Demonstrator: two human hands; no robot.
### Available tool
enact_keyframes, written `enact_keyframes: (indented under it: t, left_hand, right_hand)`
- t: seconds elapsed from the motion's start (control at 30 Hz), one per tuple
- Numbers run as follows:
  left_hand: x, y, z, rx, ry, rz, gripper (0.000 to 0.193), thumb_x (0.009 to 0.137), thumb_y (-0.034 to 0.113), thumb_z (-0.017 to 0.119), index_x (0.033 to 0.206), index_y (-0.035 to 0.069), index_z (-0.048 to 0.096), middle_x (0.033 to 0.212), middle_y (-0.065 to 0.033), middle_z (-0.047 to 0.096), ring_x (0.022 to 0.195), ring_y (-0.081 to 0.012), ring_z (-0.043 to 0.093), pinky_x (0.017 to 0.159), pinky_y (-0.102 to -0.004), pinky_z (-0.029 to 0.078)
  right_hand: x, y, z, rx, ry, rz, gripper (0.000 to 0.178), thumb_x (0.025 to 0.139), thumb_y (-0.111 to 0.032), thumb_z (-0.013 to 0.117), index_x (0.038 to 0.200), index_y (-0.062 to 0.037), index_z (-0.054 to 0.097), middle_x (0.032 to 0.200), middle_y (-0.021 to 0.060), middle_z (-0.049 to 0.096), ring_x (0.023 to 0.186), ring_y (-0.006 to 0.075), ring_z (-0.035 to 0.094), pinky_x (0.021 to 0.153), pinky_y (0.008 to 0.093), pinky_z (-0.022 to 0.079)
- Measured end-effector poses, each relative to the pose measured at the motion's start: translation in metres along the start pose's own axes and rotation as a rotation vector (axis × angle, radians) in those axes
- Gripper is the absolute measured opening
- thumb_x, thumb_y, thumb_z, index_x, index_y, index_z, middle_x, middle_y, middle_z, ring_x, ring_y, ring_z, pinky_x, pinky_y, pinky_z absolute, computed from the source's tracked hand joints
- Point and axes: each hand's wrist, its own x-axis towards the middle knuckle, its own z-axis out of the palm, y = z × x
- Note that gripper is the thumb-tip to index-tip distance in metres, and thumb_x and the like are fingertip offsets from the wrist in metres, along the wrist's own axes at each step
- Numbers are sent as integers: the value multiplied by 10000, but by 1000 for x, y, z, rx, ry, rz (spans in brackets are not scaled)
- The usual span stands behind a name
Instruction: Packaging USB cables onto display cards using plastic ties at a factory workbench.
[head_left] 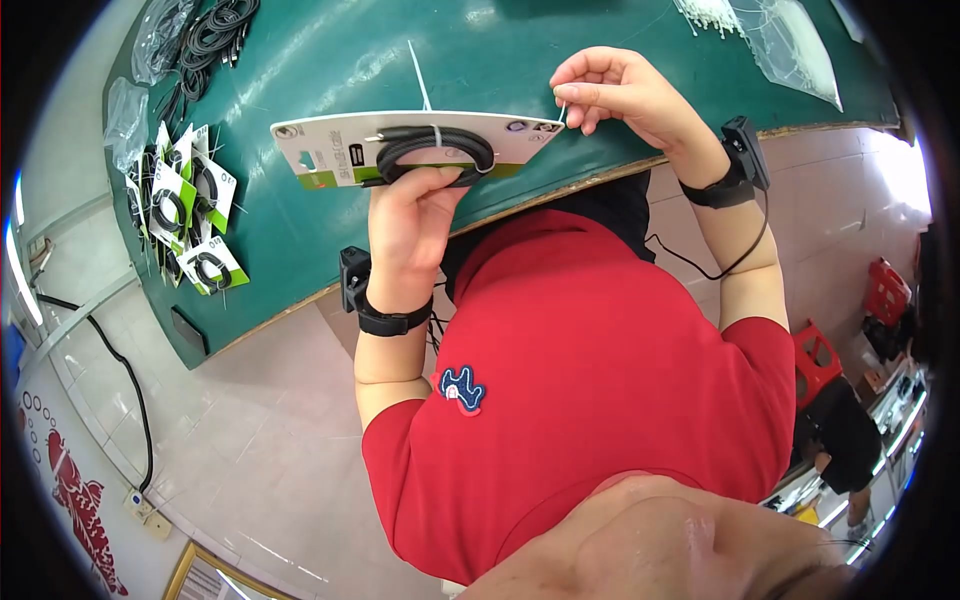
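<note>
Green table (320,75): near edge passes just under the work, so a little inward would be safer. Room to swing lies beyond, between the pile of carded cables (172,205) at left and the clear bag (790,65) at far right. White-and-green card (335,130): tilted, held above the table's near side. Left hand (405,225) grips its lower part, thumb over the black coil (480,148), other fingers mostly hidden. Right hand (635,100) at the card's right end, thumb and forefinger pinched narrow on a thin white tie (562,112); whether it threads the card, I cannot tell. Judgement: press the coil flat, draw the tie straight, avoid bending the card. Upright strip (418,78) behind the top edge: mind snagging.
</note>
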Motion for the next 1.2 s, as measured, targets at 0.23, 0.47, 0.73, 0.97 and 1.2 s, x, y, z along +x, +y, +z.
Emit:
enact_keyframes:
  t: [0.23, 0.47, 0.73, 0.97, 1.2]
  left_hand:
    - [5, 5, 3, -322, -8, -144, 425, 813, -151, 447, 1211, -17, 512, 1277, -175, 541, 1192, -370, 527, 1085, -614, 390]
    - [7, 10, -2, -446, -70, -223, 468, 822, -128, 441, 1277, -20, 471, 1335, -188, 504, 1280, -382, 458, 1122, -634, 327]
    - [7, 8, -4, -438, -167, -235, 477, 835, -110, 458, 1306, -38, 461, 1319, -185, 536, 1274, -371, 485, 1109, -606, 353]
    - [4, 3, 6, -277, -138, -201, 389, 857, -88, 494, 1245, -61, 516, 1215, -164, 614, 1169, -337, 583, 1051, -553, 442]
    - [4, -1, 4, -184, -150, -101, 342, 866, -82, 519, 1205, -61, 556, 1172, -162, 639, 1113, -306, 624, 976, -516, 514]
  right_hand:
    - [-18, 8, 12, -8, 213, -131, 128, 896, -74, 696, 985, 7, 652, 838, 66, 678, 696, 112, 668, 590, 223, 539]
    - [-30, 19, 13, 56, 89, -180, 91, 889, -22, 690, 964, 15, 655, 815, 72, 671, 660, 119, 660, 571, 230, 533]
    - [-32, 23, 13, -25, -18, -188, 61, 895, -22, 684, 935, 20, 666, 857, 58, 643, 671, 103, 644, 592, 214, 530]
    - [-33, 32, 22, -38, -58, -105, 72, 912, -34, 670, 961, 18, 677, 882, 34, 624, 686, 81, 630, 608, 198, 524]
    - [-38, 35, 27, -18, -51, -25, 138, 929, -97, 675, 1021, 5, 671, 819, 17, 658, 694, 72, 630, 612, 204, 524]
